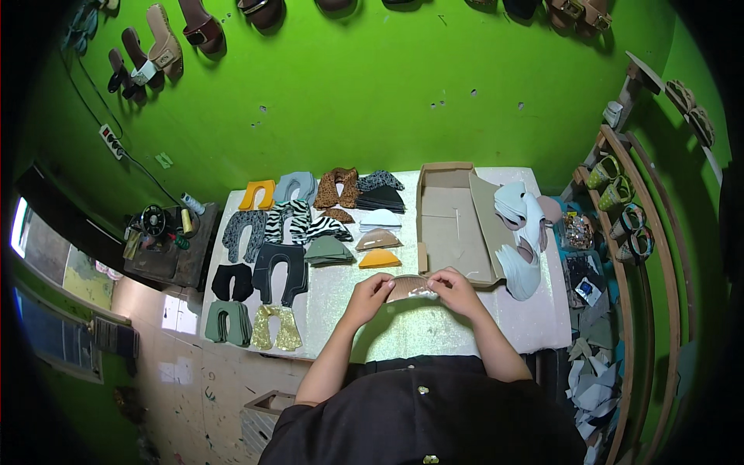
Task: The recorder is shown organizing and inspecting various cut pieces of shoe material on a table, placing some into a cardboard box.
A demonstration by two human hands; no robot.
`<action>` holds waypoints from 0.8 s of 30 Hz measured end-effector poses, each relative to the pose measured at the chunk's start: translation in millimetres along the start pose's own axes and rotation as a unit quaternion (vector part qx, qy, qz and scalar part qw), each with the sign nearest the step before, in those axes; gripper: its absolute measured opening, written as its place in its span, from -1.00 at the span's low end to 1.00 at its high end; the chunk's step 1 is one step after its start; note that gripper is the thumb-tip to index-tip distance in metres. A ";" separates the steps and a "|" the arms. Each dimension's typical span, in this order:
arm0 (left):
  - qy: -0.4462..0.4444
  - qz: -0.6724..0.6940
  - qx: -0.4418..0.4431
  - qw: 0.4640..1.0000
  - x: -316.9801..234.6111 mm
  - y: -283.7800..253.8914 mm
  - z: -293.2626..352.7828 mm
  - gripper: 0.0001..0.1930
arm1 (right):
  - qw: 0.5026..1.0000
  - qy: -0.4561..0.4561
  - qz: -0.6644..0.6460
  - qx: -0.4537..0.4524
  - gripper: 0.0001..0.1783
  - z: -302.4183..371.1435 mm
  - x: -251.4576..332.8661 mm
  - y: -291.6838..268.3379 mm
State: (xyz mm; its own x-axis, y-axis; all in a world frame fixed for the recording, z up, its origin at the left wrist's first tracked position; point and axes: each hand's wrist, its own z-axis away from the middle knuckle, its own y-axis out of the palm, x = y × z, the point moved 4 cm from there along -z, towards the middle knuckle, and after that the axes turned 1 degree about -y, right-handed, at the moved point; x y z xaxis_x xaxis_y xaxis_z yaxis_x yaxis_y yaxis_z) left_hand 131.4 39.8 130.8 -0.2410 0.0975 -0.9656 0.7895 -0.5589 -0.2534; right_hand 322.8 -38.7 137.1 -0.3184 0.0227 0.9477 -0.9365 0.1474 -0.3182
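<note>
Between my two hands is a small brown half-round piece (408,288) with a shiny, clear-looking lower edge. My left hand (369,299) pinches its left end between thumb and fingers. At the other end, my right hand (457,293) grips it the same way. The piece is held above the front of the white glittery table (411,333). Just beyond it lie stacked half-round pieces: yellow (380,259), tan (378,240) and green (329,250). Right behind my right hand stands an open cardboard box (453,213).
Stacks of U-shaped pieces cover the table's left side, including black ones (280,273) and gold ones (277,329). Pale grey cut pieces (519,267) lie right of the box. A sewing machine (155,222) stands at left, a wooden shoe rack (651,287) at right.
</note>
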 end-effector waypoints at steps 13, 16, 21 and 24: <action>-0.003 -0.273 -0.093 0.958 23.6 -55.5 -120.9 -0.76 | 0.940 0.012 0.288 -0.181 -0.65 -36.1 9.6 -15.6; -0.081 -0.443 -0.086 0.889 37.6 -50.8 -143.7 -0.77 | 0.940 0.020 0.284 -0.188 -0.64 -26.5 -8.7 -23.9; -0.102 -0.483 -0.119 0.862 61.9 -45.9 -164.6 -0.78 | 0.924 0.050 0.284 -0.251 -0.66 -8.0 -24.0 -54.4; -0.115 -0.531 -0.112 0.832 62.6 -47.7 -168.8 -0.78 | 0.896 0.043 0.314 -0.313 -0.68 3.3 -24.7 -77.2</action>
State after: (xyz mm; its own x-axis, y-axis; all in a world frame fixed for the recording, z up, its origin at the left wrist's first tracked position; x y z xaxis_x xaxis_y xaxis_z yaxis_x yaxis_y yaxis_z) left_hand 173.9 211.6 72.7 -0.9515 0.2631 -0.1597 0.1410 -0.0884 -0.9861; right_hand 402.5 -53.9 138.2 -0.7156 0.3667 0.5946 -0.3034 0.6036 -0.7374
